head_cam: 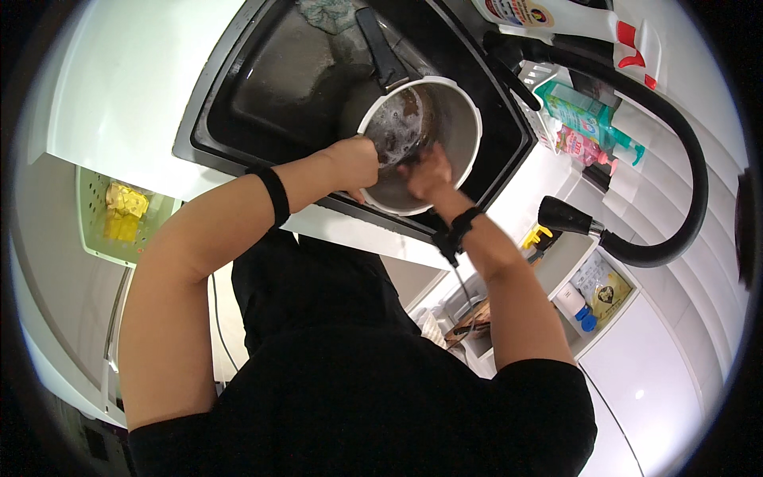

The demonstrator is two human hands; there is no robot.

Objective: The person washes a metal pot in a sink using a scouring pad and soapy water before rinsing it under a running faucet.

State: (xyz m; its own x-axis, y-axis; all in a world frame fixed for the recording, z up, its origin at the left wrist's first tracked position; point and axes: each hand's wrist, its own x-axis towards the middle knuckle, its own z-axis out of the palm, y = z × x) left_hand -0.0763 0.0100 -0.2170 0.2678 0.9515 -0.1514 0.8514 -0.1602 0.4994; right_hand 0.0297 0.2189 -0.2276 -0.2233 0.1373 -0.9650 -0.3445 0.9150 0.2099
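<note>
A deep metal pot (462, 128) with a pale rim and a black long handle (381, 50) stands tilted in the black sink (268, 89). Foamy, brownish water (396, 125) lies inside it. My left hand (356, 164) is closed on the near left part of the pot's rim. My right hand (428, 172) is inside the pot, low against the inner wall, its fingers bent and blurred; whether it holds something cannot be made out. A greenish scrubbing cloth (328, 13) lies at the far edge of the sink.
A black faucet hose (685, 131) arcs at the right, its spray head (563, 216) over the counter. A caddy (539, 128) holds pump bottles (575, 110) beside a white spray bottle (560, 18). At the left sits a green basket (95, 214) with yellow packets.
</note>
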